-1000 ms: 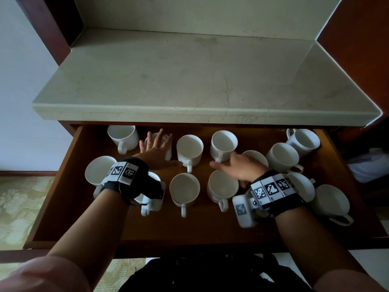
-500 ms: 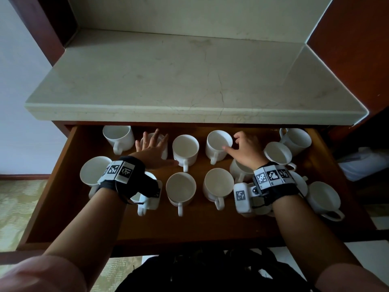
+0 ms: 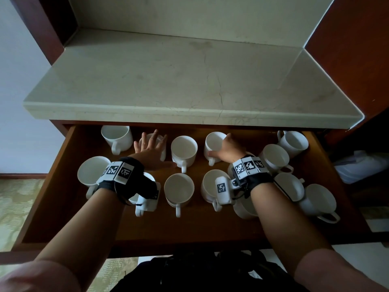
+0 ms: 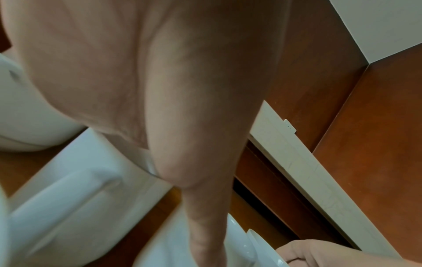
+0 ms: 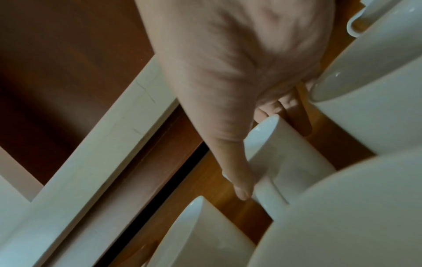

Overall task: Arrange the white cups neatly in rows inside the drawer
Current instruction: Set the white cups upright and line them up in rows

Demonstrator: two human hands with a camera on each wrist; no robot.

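Observation:
Several white cups stand in the open wooden drawer [image 3: 200, 228]. My left hand [image 3: 150, 145] lies with spread straight fingers on top of a back-row cup [image 3: 162, 152], second from the left. My right hand [image 3: 229, 148] grips another back-row cup [image 3: 213, 140]. In the right wrist view the thumb [image 5: 237, 180] presses that cup [image 5: 290, 159] near its handle and the fingers curl behind it. In the left wrist view my palm [image 4: 137, 72] fills the frame above a blurred cup [image 4: 68, 180]. On the right, cups [image 3: 273, 158] sit crowded and unaligned.
A pale stone counter [image 3: 189, 81] overhangs the back of the drawer, close above the back-row cups. Bare drawer floor shows along the front and at the far left [image 3: 63, 197]. A dark bag [image 3: 200, 275] lies below the drawer front.
My right hand has moved from the middle cups to the back row and taken hold of a cup there. The left hand has stayed on its cup.

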